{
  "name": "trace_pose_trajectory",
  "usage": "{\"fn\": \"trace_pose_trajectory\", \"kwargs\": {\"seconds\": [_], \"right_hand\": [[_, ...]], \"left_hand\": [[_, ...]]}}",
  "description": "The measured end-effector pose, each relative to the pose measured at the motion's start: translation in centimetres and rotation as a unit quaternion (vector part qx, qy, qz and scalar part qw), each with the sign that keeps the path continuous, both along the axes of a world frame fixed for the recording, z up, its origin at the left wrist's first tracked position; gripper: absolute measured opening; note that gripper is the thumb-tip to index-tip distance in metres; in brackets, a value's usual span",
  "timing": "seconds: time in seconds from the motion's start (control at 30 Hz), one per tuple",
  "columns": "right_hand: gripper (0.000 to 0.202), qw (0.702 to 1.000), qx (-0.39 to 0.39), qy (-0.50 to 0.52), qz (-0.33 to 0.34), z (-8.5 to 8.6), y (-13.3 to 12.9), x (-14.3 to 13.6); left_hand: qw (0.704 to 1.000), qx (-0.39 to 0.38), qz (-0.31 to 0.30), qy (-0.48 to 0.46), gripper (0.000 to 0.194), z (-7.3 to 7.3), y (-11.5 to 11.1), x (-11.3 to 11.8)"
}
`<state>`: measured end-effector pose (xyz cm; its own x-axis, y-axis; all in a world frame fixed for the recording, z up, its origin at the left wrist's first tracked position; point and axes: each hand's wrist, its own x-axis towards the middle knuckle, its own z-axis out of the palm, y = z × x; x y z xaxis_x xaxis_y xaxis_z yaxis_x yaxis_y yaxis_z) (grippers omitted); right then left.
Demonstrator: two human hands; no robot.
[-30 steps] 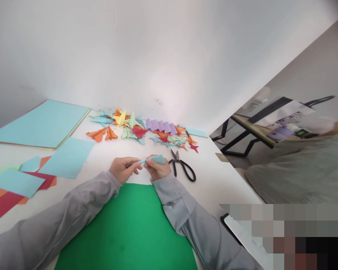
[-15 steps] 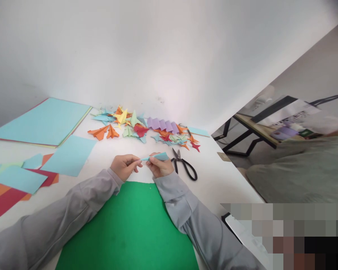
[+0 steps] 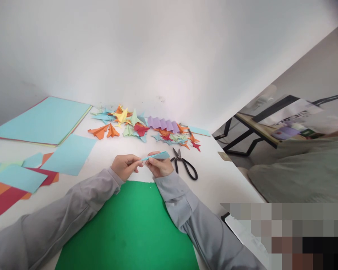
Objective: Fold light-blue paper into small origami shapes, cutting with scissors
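Observation:
A narrow piece of folded light-blue paper (image 3: pixel 161 155) is held between both hands, above the white table. My left hand (image 3: pixel 126 167) pinches its pointed left end between thumb and fingers. My right hand (image 3: pixel 160 165) grips the wider right part, thumb on the near side and fingers behind. Some of the paper is hidden by the fingers. Just right of my right hand lie black-handled scissors (image 3: pixel 183 162) with blades slightly apart. Below the hands a green mat (image 3: pixel 129 225) covers the near part of the table.
Folded paper planes and shapes (image 3: pixel 135 123) are heaped along the wall, with a pleated purple paper (image 3: pixel 163 124) among them. Large blue sheets (image 3: pixel 45 120) and cut coloured pieces (image 3: pixel 19 178) lie at left. A person's grey-green clothing (image 3: pixel 301 172) shows at right.
The folded paper has tilted slightly in my right hand, and its upper edge shows more. Both hands keep nearly the same place and grip.

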<state>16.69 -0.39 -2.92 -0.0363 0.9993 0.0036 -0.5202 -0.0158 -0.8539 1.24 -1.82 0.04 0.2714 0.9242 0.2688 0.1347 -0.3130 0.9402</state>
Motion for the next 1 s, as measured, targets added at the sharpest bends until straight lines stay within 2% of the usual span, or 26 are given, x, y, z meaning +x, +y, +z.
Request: {"fn": "trace_pose_trajectory", "kwargs": {"seconds": [0.17, 0.43, 0.67, 0.77, 0.87, 1.0], "right_hand": [[0.027, 1.0, -0.001, 0.002, -0.004, 0.2, 0.1, 0.0], [0.025, 1.0, 0.0, 0.002, -0.01, 1.0, -0.1, -0.2], [0.02, 0.999, 0.035, -0.024, 0.028, 1.9, -0.6, -0.1], [0.019, 0.997, 0.046, -0.042, 0.037, 1.8, -0.6, -0.2], [0.019, 0.996, 0.057, -0.064, 0.04, 1.2, -0.5, -0.2], [0.02, 0.999, 0.024, -0.032, 0.029, 0.9, -0.3, 0.0]], "left_hand": [[1.0, -0.017, 0.023, -0.003, 0.015, 0.1, 0.0, 0.1], [0.996, 0.063, 0.004, 0.062, 0.018, 0.4, -0.2, -0.2], [0.998, 0.034, 0.028, 0.047, 0.014, 0.3, -0.4, 0.1], [0.998, 0.036, 0.024, 0.039, 0.02, 0.1, -0.2, 0.2], [0.999, 0.044, 0.005, 0.024, 0.015, -0.1, -0.2, 0.2], [0.998, 0.042, 0.019, 0.033, 0.015, 0.0, -0.2, 0.1]]}}
